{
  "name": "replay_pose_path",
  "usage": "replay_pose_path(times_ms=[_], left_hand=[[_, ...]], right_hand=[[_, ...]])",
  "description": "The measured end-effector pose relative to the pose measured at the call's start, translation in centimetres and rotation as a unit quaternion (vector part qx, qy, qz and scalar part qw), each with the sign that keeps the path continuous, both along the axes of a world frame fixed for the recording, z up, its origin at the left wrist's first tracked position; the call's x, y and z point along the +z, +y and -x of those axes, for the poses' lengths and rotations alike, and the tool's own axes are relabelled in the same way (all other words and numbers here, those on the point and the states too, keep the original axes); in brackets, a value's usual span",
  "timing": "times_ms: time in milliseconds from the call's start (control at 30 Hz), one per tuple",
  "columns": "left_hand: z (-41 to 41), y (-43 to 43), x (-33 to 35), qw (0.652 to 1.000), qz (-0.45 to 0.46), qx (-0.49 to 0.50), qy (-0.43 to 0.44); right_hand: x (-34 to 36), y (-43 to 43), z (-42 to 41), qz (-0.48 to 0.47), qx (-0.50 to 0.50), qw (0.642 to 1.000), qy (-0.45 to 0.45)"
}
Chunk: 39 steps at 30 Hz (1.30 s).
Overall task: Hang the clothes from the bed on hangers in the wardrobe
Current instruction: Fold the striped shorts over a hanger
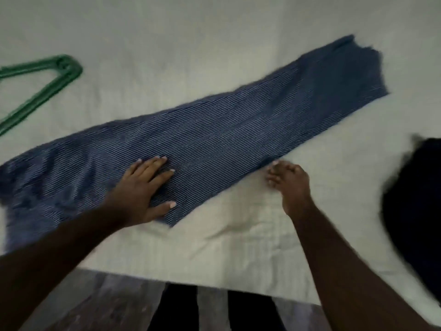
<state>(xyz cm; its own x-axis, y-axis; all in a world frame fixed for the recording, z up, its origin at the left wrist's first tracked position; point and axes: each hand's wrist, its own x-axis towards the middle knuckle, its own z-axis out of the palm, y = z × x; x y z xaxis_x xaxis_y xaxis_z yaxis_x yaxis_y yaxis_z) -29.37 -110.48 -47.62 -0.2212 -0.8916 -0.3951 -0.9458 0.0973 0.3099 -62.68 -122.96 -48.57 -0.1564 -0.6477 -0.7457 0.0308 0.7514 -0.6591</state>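
A blue striped garment (214, 130) is laid out lengthwise on the bed (214, 32) and pressed flat under the left hand (140, 187), whose fingers (157, 163) are straight and hold nothing. The right hand (290, 182) is seen at the cloth's near edge with its fingers curled; whether the edge is pinched cannot be told through the blur. Creases are best smoothed outward before the green hanger (47, 77), lying well apart, is fetched.
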Motion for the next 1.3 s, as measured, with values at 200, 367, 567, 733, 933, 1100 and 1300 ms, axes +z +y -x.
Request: replay_pose_path(times_ms=[200, 367, 567, 733, 933, 1100, 1300], left_hand=[[15.8, -15.0, -2.1, 0.998, 0.0, 0.024, 0.057], [21.6, -20.5, -3.0, 0.996, -0.044, 0.057, -0.053], [21.7, -21.1, -3.4, 0.994, -0.045, 0.064, -0.071], [21.8, -20.1, -3.4, 0.995, -0.013, 0.073, -0.065], [21.9, -19.8, -3.5, 0.993, -0.021, 0.1, -0.058], [22.0, -20.2, -3.5, 0.993, -0.032, 0.105, -0.05], [21.4, -19.4, -3.6, 0.995, -0.009, 0.092, -0.025]], right_hand=[[-0.9, -14.5, 10.8, 0.093, -0.139, 0.986, 0.013], [-2.3, -22.9, 15.3, 0.136, -0.165, 0.963, 0.164], [-2.0, -28.4, 17.2, 0.181, 0.043, 0.913, 0.362], [-1.2, -32.1, 18.1, 0.14, 0.094, 0.945, 0.28], [1.0, -34.0, 18.2, 0.184, 0.102, 0.962, 0.171], [0.4, -33.1, 19.0, 0.086, 0.109, 0.983, 0.12], [2.2, -33.9, 20.0, 0.205, 0.071, 0.964, 0.155]])
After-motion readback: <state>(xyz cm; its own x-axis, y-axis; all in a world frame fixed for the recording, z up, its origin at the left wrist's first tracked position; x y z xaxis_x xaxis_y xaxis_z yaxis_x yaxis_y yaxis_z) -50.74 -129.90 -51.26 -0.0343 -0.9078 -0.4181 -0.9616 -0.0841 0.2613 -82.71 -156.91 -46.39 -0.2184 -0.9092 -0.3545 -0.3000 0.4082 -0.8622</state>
